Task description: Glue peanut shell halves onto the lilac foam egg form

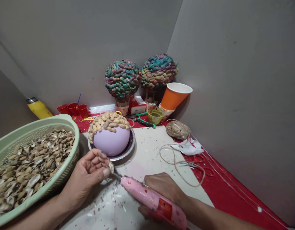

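My left hand (90, 174) pinches a small piece of peanut shell (111, 167) between thumb and fingers, right at the metal tip of a pink glue gun (152, 201). My right hand (165, 188) is wrapped round the glue gun's body, nozzle pointing left toward the shell. Just beyond sits a lilac balloon (111, 142) on a metal plate (130, 148), its top covered with glued peanut shells (109, 121). A green basket (66, 123) full of loose shells stands at my left.
A white board (147, 150) covers a red cloth (224, 188). Behind stand two coloured shell balls (122, 78), an orange paper cup (173, 95), a small glass (155, 115), red cups (73, 109), a yellow bottle (38, 108). Twine (178, 129), scissors (197, 163) and a rag (188, 147) lie right.
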Demonstrator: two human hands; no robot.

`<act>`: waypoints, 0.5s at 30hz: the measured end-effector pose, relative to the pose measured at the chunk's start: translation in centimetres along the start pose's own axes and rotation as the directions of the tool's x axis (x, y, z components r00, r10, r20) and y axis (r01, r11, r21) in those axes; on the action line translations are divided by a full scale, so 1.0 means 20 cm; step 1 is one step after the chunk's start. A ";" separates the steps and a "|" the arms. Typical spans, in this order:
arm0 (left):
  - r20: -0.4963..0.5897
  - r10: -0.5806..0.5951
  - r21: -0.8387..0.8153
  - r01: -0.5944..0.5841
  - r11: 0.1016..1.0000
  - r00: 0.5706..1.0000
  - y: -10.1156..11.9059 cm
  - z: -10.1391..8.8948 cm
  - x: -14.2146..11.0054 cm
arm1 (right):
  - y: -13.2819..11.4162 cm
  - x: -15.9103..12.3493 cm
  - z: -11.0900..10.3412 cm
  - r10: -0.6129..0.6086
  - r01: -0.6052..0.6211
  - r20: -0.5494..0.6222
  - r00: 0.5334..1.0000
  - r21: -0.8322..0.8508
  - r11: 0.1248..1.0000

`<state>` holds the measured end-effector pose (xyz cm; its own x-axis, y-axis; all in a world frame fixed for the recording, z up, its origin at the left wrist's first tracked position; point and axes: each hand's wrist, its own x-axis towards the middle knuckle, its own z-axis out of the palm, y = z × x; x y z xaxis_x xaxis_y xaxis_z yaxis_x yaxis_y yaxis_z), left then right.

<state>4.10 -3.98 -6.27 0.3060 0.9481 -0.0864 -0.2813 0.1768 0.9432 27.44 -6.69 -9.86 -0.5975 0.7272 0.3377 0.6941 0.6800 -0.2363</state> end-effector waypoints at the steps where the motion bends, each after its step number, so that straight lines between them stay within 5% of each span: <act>1: -0.004 -0.004 -0.002 0.004 1.000 1.000 0.00 0.00 0.00 | 0.00 -0.01 0.00 -0.006 0.006 -0.037 0.999 0.011 1.000; 5: -0.004 -0.029 -0.022 0.029 0.999 1.000 0.00 0.00 0.00 | 0.02 -0.03 0.03 -0.034 0.052 -0.216 0.976 0.077 0.996; 10: 0.009 -0.055 -0.041 0.056 0.998 0.998 0.02 0.02 -0.02 | 0.03 -0.02 -0.02 -0.075 0.118 -0.265 0.961 0.153 0.981; 15: 0.027 -0.037 -0.045 0.038 0.998 0.999 0.04 0.06 -0.07 | 0.04 -0.02 -0.13 0.095 -0.024 -0.260 0.961 0.265 0.964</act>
<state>4.59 -5.47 -4.98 0.3404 0.9335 -0.1128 -0.3104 0.2248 0.9236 29.26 -6.55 -7.90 -0.4039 0.7394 0.5387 0.5771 0.6629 -0.4771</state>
